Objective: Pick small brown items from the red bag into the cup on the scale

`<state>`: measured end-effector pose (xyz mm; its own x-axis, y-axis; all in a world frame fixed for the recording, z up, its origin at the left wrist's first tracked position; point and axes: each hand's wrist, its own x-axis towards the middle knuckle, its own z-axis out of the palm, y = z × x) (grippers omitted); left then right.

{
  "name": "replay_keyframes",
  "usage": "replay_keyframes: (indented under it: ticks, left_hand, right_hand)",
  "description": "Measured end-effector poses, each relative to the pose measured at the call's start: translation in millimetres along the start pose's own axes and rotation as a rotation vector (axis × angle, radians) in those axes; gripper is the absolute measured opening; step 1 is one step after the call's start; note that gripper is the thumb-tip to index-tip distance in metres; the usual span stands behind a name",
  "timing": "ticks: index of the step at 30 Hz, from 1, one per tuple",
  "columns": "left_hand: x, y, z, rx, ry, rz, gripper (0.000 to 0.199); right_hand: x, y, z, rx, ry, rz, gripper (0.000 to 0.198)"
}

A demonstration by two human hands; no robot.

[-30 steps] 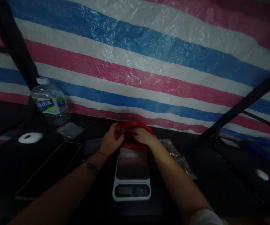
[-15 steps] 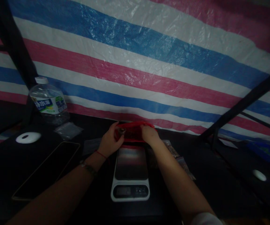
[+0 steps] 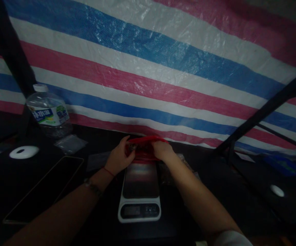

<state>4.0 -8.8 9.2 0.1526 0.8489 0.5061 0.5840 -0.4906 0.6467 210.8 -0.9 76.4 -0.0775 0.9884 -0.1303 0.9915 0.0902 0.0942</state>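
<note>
Left hand (image 3: 119, 157) and right hand (image 3: 163, 150) stand apart before a striped sheet (image 3: 137, 65) filling the upper frame. Scale (image 3: 141, 186): lower centre. Red bag (image 3: 145, 158), mid-frame: left clamped on its edge; right at its mouth, grip undetermined.

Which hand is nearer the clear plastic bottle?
Left. The left hand is right of the clear plastic bottle, at the left side of the red bag; the right hand is farther right, at the bag's right side.

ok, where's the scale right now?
Head view, lower middle: the scale sits on the black table between the left forearm and right forearm, just below the red plastic in frame.
</note>
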Motion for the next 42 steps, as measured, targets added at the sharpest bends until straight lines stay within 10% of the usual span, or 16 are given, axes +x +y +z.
replay_keyframes:
  ticks: [11,42]
  left_hand:
    - [1,-8,5,-0.252,-0.054,-0.063,0.067]
    - [2,-12,6,-0.053,-0.036,-0.058,0.061]
  right_hand:
    - [32,-15,13,0.359,0.055,-0.461,0.039]
    - [26,-35,28,0.48,0.071,-0.425,0.037]
